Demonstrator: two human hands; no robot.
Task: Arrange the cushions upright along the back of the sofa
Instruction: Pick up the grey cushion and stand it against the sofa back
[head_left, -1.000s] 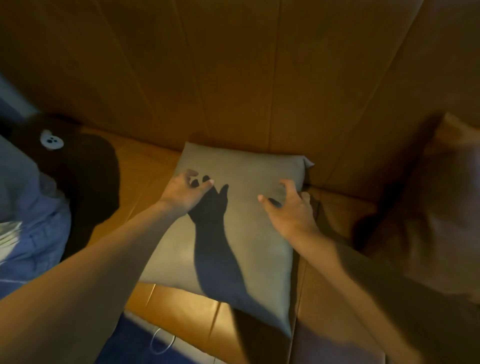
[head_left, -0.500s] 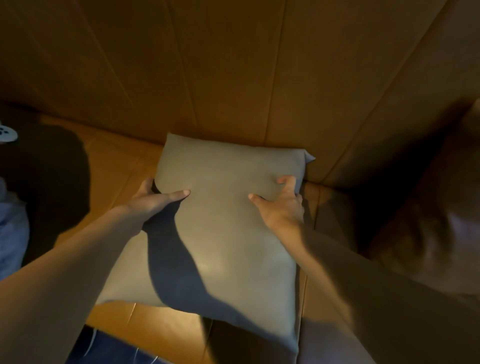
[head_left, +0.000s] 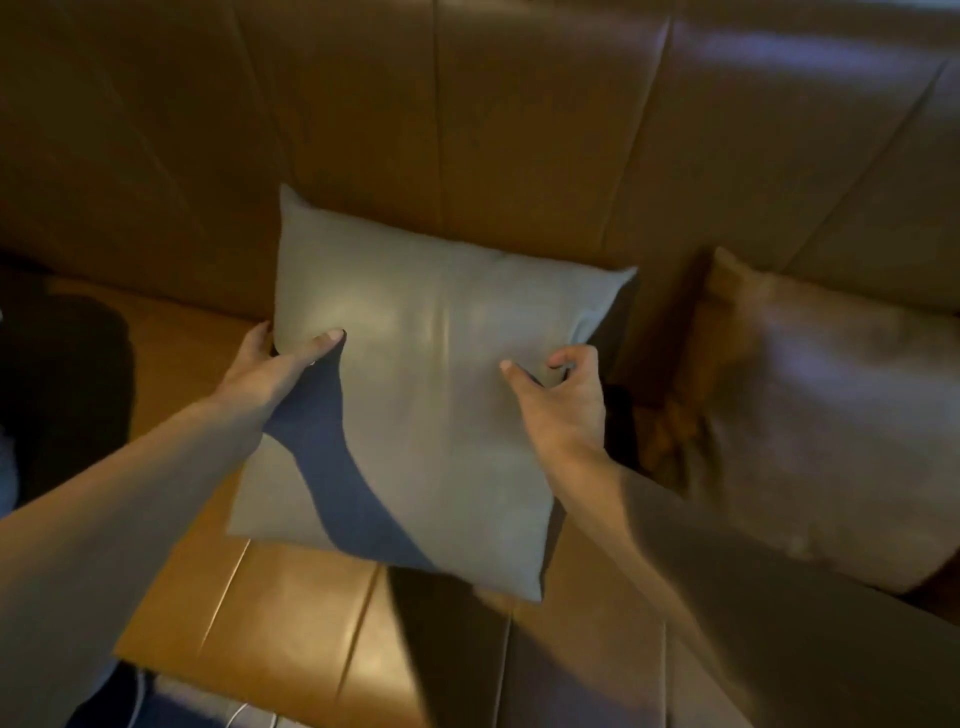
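On the sofa seat, a grey cushion leans back with its top edge against the backrest and its lower edge out toward the front of the seat, so it is tilted rather than fully upright. At its left edge the left hand grips it, thumb lying across the front face and the other fingers wrapped round behind the edge. Near the right edge the right hand rests on the front face with its fingers curled and the thumb stretched inward; whether it actually pinches the fabric or only presses on it cannot be told. Both forearms reach in from the bottom of the view, and the left one throws a dark shadow across the cushion's lower left. Just beside it to the right, a brown cushion leans against the backrest, blurred. Something dark lies at the far left of the seat.
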